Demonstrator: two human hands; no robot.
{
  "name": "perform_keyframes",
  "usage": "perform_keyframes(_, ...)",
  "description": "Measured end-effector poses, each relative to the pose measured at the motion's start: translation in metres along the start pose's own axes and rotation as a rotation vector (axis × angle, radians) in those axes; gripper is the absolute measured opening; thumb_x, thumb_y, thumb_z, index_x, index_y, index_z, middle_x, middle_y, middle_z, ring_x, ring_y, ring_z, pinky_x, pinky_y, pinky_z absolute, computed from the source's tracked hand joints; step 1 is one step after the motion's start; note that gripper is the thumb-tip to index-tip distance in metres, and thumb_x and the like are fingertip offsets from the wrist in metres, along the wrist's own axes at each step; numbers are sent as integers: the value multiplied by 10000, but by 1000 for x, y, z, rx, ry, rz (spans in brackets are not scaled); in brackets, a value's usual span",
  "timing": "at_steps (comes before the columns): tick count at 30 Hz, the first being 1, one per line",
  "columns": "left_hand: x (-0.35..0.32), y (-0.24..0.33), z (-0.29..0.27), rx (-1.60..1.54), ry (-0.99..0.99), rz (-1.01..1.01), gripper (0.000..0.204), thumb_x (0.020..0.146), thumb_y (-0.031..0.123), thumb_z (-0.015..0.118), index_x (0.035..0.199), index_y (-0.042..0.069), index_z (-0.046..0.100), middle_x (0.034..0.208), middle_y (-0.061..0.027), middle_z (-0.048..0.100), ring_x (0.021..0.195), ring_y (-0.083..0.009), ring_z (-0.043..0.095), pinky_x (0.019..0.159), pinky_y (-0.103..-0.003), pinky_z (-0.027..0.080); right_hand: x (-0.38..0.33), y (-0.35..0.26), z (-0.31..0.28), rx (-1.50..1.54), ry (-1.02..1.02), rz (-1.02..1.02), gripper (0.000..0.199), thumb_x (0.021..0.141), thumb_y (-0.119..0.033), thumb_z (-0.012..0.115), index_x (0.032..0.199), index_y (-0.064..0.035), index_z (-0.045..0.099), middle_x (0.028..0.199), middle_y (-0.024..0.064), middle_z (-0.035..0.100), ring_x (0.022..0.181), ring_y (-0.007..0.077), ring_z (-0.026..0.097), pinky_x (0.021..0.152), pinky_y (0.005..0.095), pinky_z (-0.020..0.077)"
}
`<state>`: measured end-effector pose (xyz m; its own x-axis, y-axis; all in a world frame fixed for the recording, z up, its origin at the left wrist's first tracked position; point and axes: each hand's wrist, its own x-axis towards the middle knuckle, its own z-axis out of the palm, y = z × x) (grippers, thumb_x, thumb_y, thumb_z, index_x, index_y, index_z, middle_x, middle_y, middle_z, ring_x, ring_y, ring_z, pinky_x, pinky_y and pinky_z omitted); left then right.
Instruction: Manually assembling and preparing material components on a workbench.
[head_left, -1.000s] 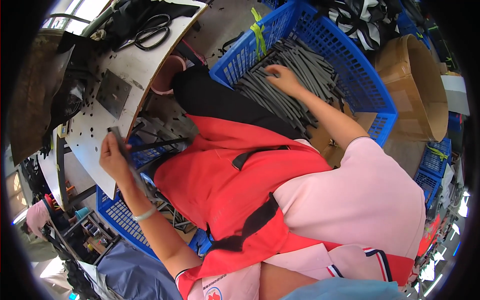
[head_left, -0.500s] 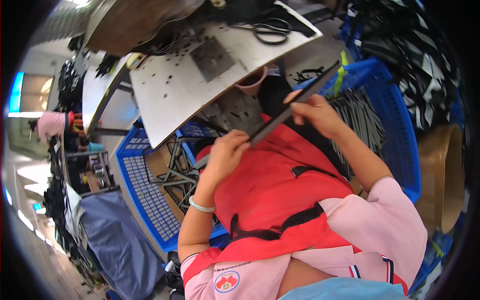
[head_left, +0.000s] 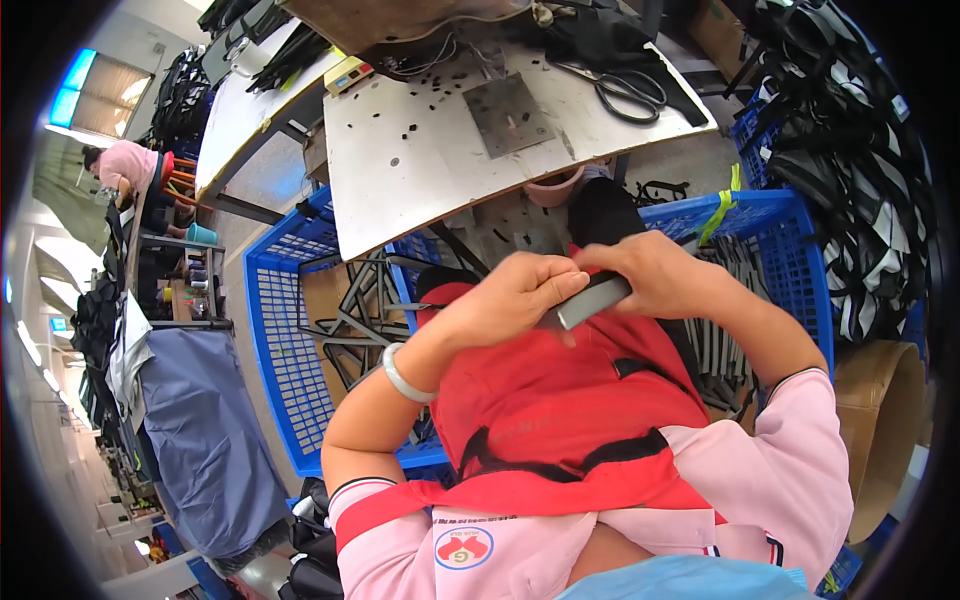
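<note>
A flat strip (head_left: 594,300), grey on one face and black on the other, is bent between my two hands above my red apron. My left hand (head_left: 522,296) grips it with the thumb pressed along the top. On the other side my right hand (head_left: 662,274) curls its fingers round the same strip, the two hands nearly touching. One pale cut end shows below the fingers; the rest of the strip is partly hidden by the hands. Left of my lap a blue basket (head_left: 290,345) holds bent black strips (head_left: 365,310). Straight grey strips (head_left: 722,335) fill the blue basket (head_left: 800,250) on my right.
Ahead stands a white table (head_left: 375,190) with a metal plate (head_left: 507,115), black-handled scissors (head_left: 630,97) and small black scraps. A pink bucket (head_left: 553,188) is beneath it. Black and white material (head_left: 865,190) is heaped at right above a cardboard box (head_left: 872,425). Another person (head_left: 128,165) sits far left.
My hands have come together, and the strip, held out straight and slanting before, is now bent between them. The view has shifted, so the table appears farther right.
</note>
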<state>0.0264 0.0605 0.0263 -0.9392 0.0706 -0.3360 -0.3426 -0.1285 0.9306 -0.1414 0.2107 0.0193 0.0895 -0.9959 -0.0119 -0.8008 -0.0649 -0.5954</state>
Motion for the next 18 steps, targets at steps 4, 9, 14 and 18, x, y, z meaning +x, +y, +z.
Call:
perform_keyframes(4, -7, 7, -41, 48, 176, 27, 234, 943, 209, 575, 979, -5, 661, 789, -39, 664, 624, -86, 602, 592, -212, 488, 22, 15, -32, -317, 262, -85, 259, 682, -188, 716, 873, -80, 579, 762, 106, 625, 760, 324, 628, 636, 422, 480)
perform_keyframes(9, 10, 51, -52, 392, 600, 244, 218, 890, 183, 629, 966, -9, 695, 682, -10, 634, 540, -42, 517, 496, -201, 416, 58, 40, -70, -350, 339, 7, 250, 698, -167, 688, 907, -54, 610, 812, 169, 630, 798, 364, 613, 675, 430, 480)
perform_keyframes(14, 39, 61, -91, 360, 656, 351, 276, 853, 190, 673, 987, -50, 685, 666, -64, 656, 466, -53, 467, 428, -204, 364, 94, 68, -84, -441, 420, 7, 291, 714, -166, 683, 977, -59, 615, 779, 174, 629, 798, 359, 617, 698, 429, 481)
perform_keyframes(18, 59, 61, -110, 344, 695, 295, 281, 848, 190, 677, 993, -49, 685, 660, -83, 659, 463, -60, 463, 431, -209, 364, 109, 85, -85, -406, 444, 83, 389, 729, -178, 704, 1093, -65, 633, 832, 173, 654, 838, 344, 631, 764, 412, 491)
